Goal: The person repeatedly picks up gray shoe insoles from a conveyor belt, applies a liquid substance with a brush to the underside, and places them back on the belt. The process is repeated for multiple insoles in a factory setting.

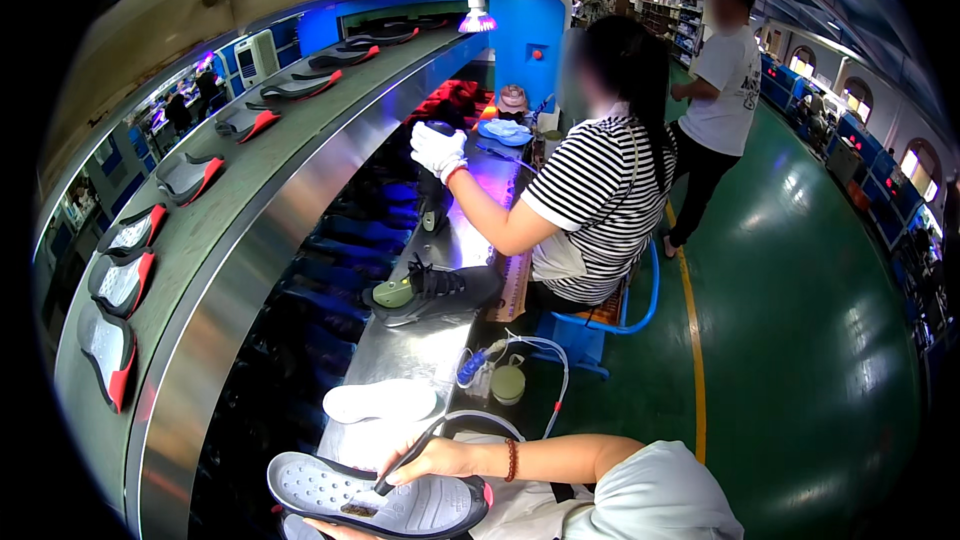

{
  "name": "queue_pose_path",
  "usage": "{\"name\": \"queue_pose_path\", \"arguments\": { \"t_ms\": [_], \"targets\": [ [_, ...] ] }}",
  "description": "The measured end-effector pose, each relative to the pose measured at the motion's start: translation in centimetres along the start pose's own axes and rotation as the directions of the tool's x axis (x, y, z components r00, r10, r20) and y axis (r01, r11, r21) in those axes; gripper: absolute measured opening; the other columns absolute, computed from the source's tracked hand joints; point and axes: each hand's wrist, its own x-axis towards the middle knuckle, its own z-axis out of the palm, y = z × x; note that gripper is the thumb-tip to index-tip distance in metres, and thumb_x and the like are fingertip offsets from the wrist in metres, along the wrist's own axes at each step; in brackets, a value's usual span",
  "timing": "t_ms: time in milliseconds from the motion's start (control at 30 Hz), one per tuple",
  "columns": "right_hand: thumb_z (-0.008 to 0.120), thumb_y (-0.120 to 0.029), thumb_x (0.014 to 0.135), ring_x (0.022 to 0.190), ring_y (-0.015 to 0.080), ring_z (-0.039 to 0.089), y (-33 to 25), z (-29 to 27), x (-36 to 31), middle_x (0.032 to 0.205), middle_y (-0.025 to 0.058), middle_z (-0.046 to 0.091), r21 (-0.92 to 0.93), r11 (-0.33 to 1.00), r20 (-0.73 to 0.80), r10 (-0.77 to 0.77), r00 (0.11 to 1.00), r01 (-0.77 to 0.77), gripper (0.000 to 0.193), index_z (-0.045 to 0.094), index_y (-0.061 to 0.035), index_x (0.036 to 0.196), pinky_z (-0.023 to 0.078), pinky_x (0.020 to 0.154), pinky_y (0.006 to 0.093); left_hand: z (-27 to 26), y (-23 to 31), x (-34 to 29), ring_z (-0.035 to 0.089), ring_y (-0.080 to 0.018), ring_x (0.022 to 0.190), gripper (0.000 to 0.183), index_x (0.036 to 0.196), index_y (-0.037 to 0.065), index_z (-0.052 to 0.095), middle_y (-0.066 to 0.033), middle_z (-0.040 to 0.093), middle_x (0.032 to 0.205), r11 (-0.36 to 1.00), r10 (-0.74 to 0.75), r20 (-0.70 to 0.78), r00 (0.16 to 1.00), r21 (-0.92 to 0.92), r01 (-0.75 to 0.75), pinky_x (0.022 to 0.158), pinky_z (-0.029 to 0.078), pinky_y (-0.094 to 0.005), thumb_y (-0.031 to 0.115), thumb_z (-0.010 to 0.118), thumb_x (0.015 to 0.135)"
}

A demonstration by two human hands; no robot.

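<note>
My right hand (435, 461) pinches a black pen-like applicator (412, 460), its tip against the inside of a grey-and-black shoe sole (315, 482). A white tube (485, 420) curves from near the applicator's upper end. Under the near edge of that sole, the fingers of my left hand (335, 530) show in part and hold it; the rest of the hand is hidden. The sole lies tilted, with holes at one end and a red patch at the other. Just beyond it, a white insole-shaped piece (380, 402) rests on the metal ledge (385, 355).
A black shoe (440, 292) stands farther along the ledge. On the left, a conveyor belt (215, 230) carries several black-and-red soles. A round container (508, 383) sits beside the ledge. A seated co-worker (605, 200) in stripes handles a dark shoe; another person (722, 80) stands behind.
</note>
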Motion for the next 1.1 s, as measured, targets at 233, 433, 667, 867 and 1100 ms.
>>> {"name": "queue_pose_path", "arguments": {
  "t_ms": [233,433,667,867,1100],
  "targets": [
    [0.065,-0.006,0.076,0.08,0.0105,0.059,0.1,-0.2,-0.4,0.091,0.0081,0.064,-0.039,0.999,-0.015,-0.007,1.0,0.007,0.021,0.063,0.0008,0.096,0.047,0.073,0.0219,0.5,-0.3,-0.3,0.049,-0.0263,0.109,0.067,0.132,0.007,0.033,-0.0132,0.046,0.124,1.0,-0.007,-0.005,1.0,0.011,0.007,0.094,0.041,-0.0378,0.054,0.034,0.084],
    [0.065,-0.004,0.076,0.091,0.0127,0.057,-0.1,-0.2,0.0,0.097,0.0095,0.064,-0.089,0.995,-0.005,-0.049,0.999,0.048,0.02,0.065,-0.0008,0.095,0.045,0.077,0.0236,0.9,-0.7,-0.5,0.049,-0.026,0.11,0.069,0.133,0.008,0.033,-0.0128,0.046,0.125,1.0,-0.019,-0.016,1.0,0.004,0.019,0.095,0.04,-0.0377,0.056,0.033,0.084],
    [0.066,-0.004,0.075,0.107,0.0189,0.053,-0.6,-0.6,1.1,0.108,0.0153,0.06,-0.114,0.993,0.035,-0.039,0.999,0.042,0.02,0.066,-0.0012,0.094,0.042,0.087,0.0267,0.7,-0.8,-0.8,0.048,-0.0256,0.111,0.07,0.134,0.009,0.032,-0.0124,0.045,0.126,1.0,-0.03,-0.028,0.999,-0.006,0.03,0.095,0.04,-0.0376,0.059,0.032,0.084],
    [0.066,-0.004,0.074,0.106,0.019,0.053,-0.8,-0.6,1.3,0.104,0.014,0.063,-0.105,0.994,0.033,-0.034,0.999,0.037,0.02,0.067,-0.0009,0.093,0.041,0.089,0.0282,0.7,-0.9,-0.8,0.048,-0.0253,0.112,0.072,0.135,0.01,0.031,-0.0119,0.044,0.127,0.999,-0.046,-0.042,0.998,-0.017,0.045,0.096,0.04,-0.0374,0.061,0.031,0.085],
    [0.066,-0.004,0.074,0.101,0.0168,0.055,-0.7,-1.1,1.2,0.098,0.0107,0.064,-0.054,0.997,0.034,-0.049,0.998,0.05,0.019,0.066,0.0,0.093,0.042,0.086,0.0271,1.4,-0.9,-0.7,0.048,-0.025,0.112,0.073,0.136,0.011,0.03,-0.0115,0.044,0.128,0.987,-0.119,-0.063,0.991,-0.114,0.111,0.096,0.039,-0.0373,0.064,0.03,0.085]
  ]
}}
